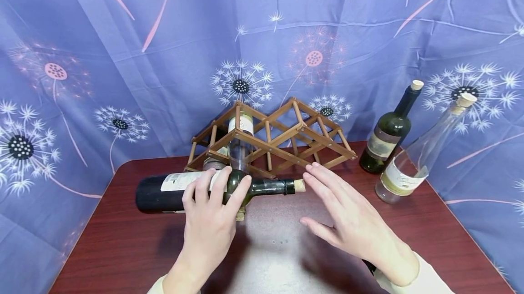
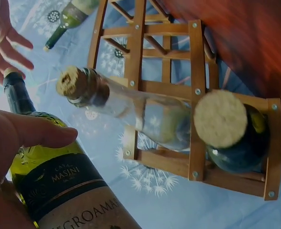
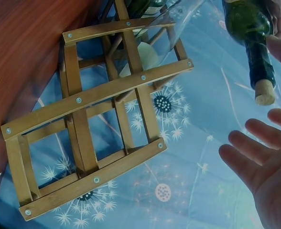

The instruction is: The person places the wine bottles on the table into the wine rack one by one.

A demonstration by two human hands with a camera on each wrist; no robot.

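Note:
A dark green wine bottle (image 1: 163,191) with a pale label lies sideways in the air in front of the rack, its corked neck toward the right. My left hand (image 1: 214,212) grips it from above around the shoulder; in the left wrist view the thumb lies across the bottle (image 2: 71,179). Close to the cork (image 1: 299,185), my right hand (image 1: 348,216) is held with fingers stretched out and nothing in them. The wooden wine rack (image 1: 282,144) stands behind. A clear bottle (image 2: 145,114) and a dark bottle (image 2: 241,148), both corked, lie in its left-hand slots.
At the right of the table (image 1: 123,248) stand a dark green corked bottle (image 1: 386,134) and a clear corked bottle (image 1: 409,166). A blue dandelion-print cloth (image 1: 176,80) hangs behind the rack and around the table.

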